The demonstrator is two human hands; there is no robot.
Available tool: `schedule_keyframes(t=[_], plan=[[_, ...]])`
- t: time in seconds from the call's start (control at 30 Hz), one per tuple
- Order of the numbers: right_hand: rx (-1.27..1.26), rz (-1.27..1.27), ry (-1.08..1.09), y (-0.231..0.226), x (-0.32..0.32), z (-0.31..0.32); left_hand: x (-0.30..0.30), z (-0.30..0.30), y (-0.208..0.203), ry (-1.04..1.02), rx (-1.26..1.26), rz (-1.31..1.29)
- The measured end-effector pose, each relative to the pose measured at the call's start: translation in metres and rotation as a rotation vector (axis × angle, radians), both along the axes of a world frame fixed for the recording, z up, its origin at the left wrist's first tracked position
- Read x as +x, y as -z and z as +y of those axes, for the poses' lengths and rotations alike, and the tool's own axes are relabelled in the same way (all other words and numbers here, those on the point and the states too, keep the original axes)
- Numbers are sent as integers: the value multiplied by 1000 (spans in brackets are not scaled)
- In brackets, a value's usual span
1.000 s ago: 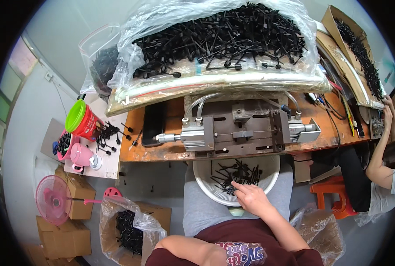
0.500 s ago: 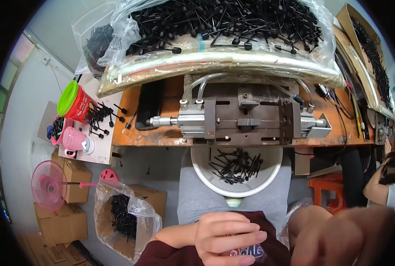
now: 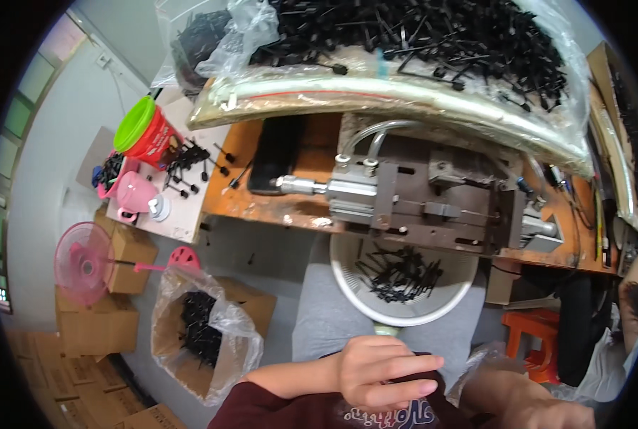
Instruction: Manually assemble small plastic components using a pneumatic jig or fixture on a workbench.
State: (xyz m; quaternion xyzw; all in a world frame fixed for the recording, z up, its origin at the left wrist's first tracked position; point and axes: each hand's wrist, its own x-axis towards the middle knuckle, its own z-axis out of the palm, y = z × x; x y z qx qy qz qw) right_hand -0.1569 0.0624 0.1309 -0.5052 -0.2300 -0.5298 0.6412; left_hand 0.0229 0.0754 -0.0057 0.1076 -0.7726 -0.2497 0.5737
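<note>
My left hand [image 3: 387, 375] hovers before my dark maroon top, palm down, its fingers stretched out and a little apart, with nothing seen in it. My right hand [image 3: 544, 406] is low at the right, smeared by motion; its fingers do not show clearly. A white basket [image 3: 405, 319] rests on my lap, holding thin black rods with thicker ends [image 3: 401, 275]. Beyond it, on the orange bench, stands a metal fixture [image 3: 440, 236] with a silver cylinder [image 3: 352, 191] at its left side and a small grey block [image 3: 440, 209] in its middle. Neither hand touches these.
A plastic-lined tray [image 3: 319, 96] heaped with black rods spans the bench's back. Left are a red bucket [image 3: 154, 143], a pink mug [image 3: 136, 191], a pink fan [image 3: 84, 263] and a lined carton [image 3: 169, 350]. An orange stool [image 3: 530, 336] and another person's arm [image 3: 632, 297] are at right.
The view has turned, so the bench now slants down to the right. My right hand has moved lower in the picture. My left hand stays before my top, slightly further right.
</note>
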Motion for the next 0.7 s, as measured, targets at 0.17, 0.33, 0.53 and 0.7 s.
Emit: schedule_keyframes(t=[0.17,0.33,0.53,0.7], plan=[[-84,100,-102,23,4,-6,-2,-4,3,-42,-4,57],[66,201,935,62,-5,18,-16,-1,-32,-261,-95,602],[119,-484,827,9,84,42,-77,35,-154,876,-287,1942],[77,-419,747,18,90,35,-47,66,-155,1922,750,2130]])
